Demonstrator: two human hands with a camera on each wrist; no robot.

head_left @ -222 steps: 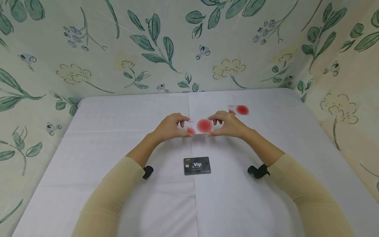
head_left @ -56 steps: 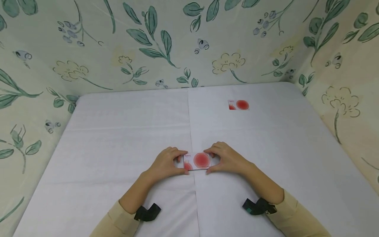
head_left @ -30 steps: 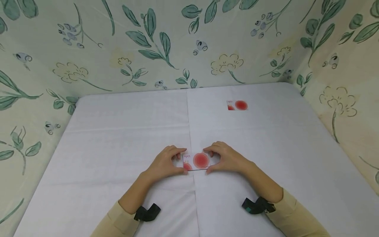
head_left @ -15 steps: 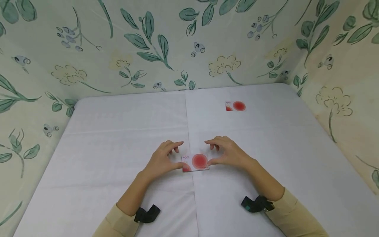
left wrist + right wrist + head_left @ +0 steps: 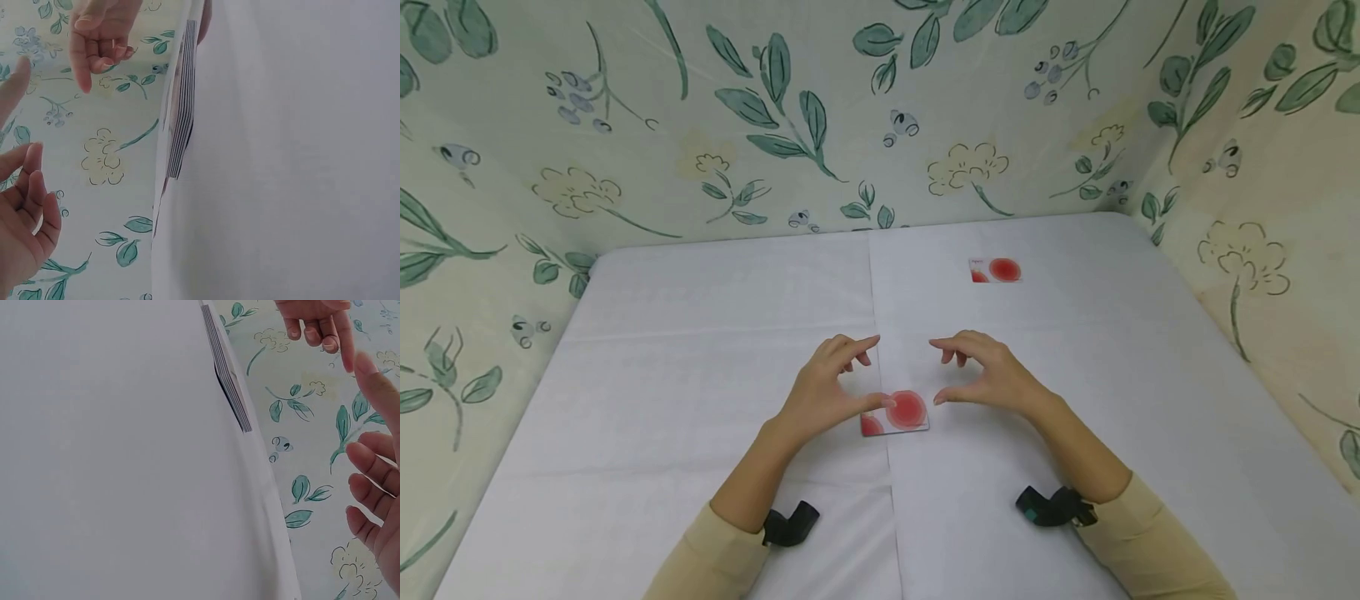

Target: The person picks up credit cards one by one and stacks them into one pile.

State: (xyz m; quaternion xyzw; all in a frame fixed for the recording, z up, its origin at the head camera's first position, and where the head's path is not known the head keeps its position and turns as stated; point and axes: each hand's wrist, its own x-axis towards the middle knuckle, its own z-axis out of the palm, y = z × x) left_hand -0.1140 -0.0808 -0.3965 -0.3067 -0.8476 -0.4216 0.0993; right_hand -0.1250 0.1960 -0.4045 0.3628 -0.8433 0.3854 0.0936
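A stack of several cards (image 5: 907, 421), with a red circle printed on the white top one, lies on the white cloth; edge-on, its layers show in the left wrist view as the card stack (image 5: 182, 100). The black Vip card is out of sight in the head view. My left hand (image 5: 823, 387) hovers over the stack's left side, its thumb crossing in front of the top card. To the right of the stack, my right hand (image 5: 996, 375) is held apart from it, thumb and fingers spread. Neither hand grips anything.
Another white card with a red circle (image 5: 996, 270) lies flat toward the back right of the white-covered table (image 5: 700, 292). Floral-patterned cloth (image 5: 820, 125) hangs behind the table and along its sides. Black wrist cameras (image 5: 792, 523) sit on both forearms.
Both hands brought the red-circled stack down and nearer, to where the black Vip card lay, which is now hidden. Then their fingers let go, and the hands rose and moved slightly away.
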